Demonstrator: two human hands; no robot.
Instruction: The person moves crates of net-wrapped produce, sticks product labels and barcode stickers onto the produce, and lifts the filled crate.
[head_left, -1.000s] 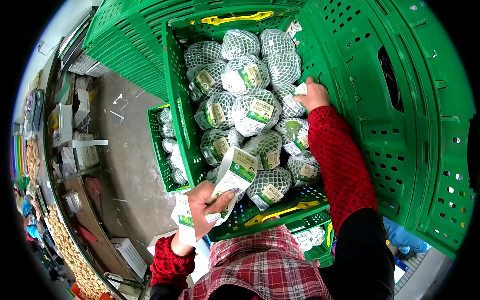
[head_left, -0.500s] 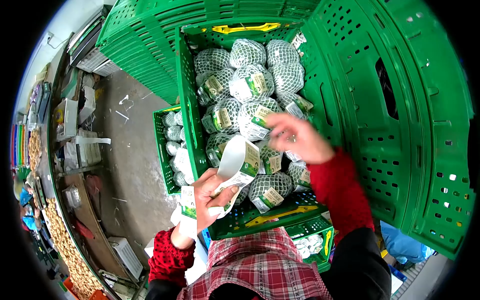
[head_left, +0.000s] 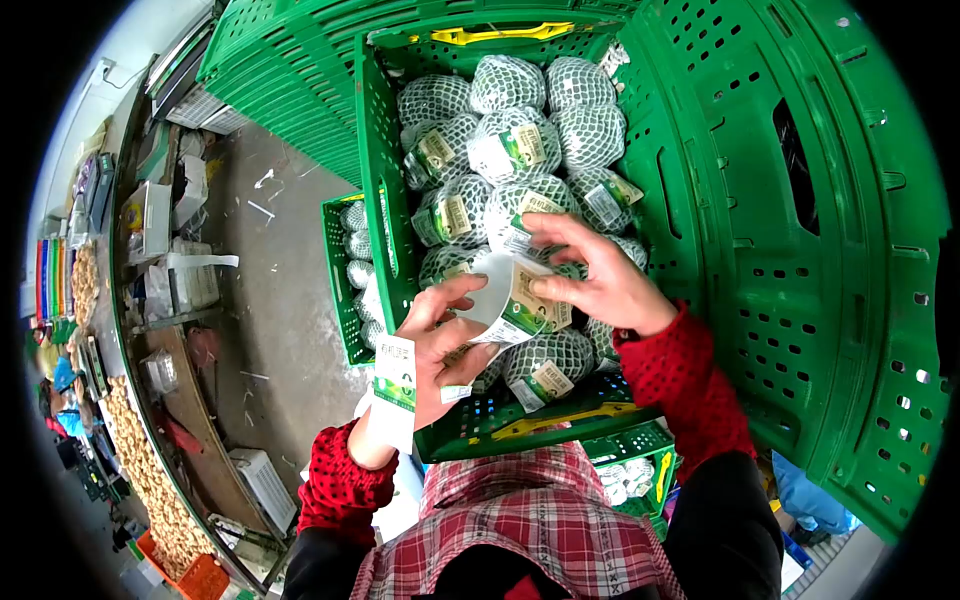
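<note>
My left hand [head_left: 437,345] grips a curling strip of printed labels [head_left: 522,300], white on the back with green and beige print. Part of the strip [head_left: 395,375] hangs over the left wrist. At the strip's free end is my right hand [head_left: 610,278], its thumb against or very near a label and its forefinger held apart. Below both hands, a green crate [head_left: 375,190] holds several round green items [head_left: 515,145] in white foam nets; their exact kind is hidden. Many carry a similar label [head_left: 527,147].
Tall green crates [head_left: 740,200] rise on the right, and stacked crates [head_left: 290,90] stand behind. A lower crate [head_left: 340,290] of netted items sits at left on the concrete floor [head_left: 270,260]. Far left, a bench [head_left: 150,470] bears many small tan pieces.
My right hand has come from over the netted items to the label strip, its fingers now spread. My left hand has risen slightly with the strip. The view has shifted a little.
</note>
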